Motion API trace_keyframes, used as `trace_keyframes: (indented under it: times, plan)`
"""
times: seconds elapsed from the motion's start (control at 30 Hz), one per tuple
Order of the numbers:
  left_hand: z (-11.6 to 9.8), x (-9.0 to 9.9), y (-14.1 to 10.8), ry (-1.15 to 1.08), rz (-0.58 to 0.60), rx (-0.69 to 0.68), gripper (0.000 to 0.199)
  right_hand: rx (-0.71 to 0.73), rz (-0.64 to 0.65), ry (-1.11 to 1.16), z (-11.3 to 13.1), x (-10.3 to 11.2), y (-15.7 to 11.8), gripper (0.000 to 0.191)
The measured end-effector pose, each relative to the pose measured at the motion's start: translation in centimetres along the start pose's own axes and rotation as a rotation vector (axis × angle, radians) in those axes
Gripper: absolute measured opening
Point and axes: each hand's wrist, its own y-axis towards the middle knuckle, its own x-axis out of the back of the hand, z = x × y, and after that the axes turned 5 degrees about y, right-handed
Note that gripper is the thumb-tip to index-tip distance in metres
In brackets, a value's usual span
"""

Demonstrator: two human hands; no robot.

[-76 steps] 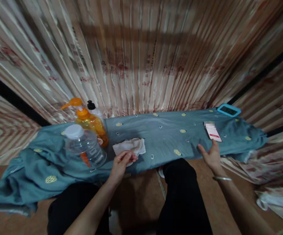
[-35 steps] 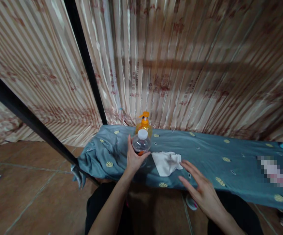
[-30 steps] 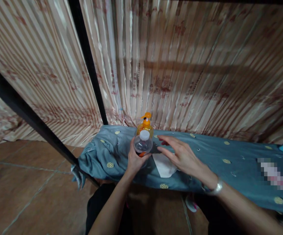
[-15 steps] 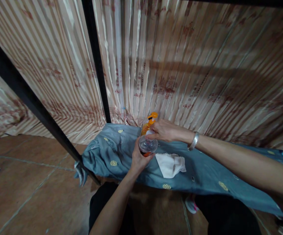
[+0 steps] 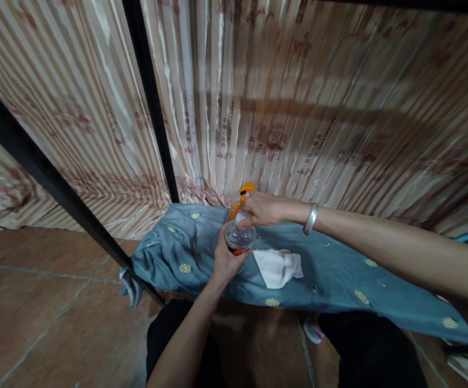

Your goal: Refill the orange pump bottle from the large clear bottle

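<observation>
Cloth cover (image 5: 339, 275) blue-grey, yellow pineapple-like motifs. Curtain (image 5: 274, 70) beige-brown stripes, reddish floral print. Pump bottle head (image 5: 249, 187) orange. Bottle cap (image 5: 242, 218) white. Folded cloth (image 5: 276, 267) white. Bracelet (image 5: 311, 219) silver.

Looks like a home, prob. a bedroom or similar living area; exact rm. type can't be told. Signs: pleated beige fabric curtain w/ reddish floral print (image 5: 270, 108), blue-grey cloth w/ yellow pineapple-like motifs (image 5: 213, 242) over a long, low surface, 2 black straight bars (image 5: 149, 91) by the curtain, & brownish-orange tiled floor w/ pale joints (image 5: 56, 280).
</observation>
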Motion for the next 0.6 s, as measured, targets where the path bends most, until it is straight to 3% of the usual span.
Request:
trace_keyframes:
  times: [0.23,0.43,0.6]
  plan:
    - [-0.2,0.1,0.1,0.016,0.004,0.029,0.090,0.059,0.007,0.012,-0.1,0.2,-0.2,0.021]
    - [-0.1,0.1,0.1,0.020,0.014,0.028,0.092,0.021,-0.052,-0.003,1.0,0.7,-1.0,0.047]
    - [-0.3,0.2,0.2,0.032,0.020,0.043,0.092,-0.003,-0.068,-0.026,0.9,0.4,-0.8,0.038]
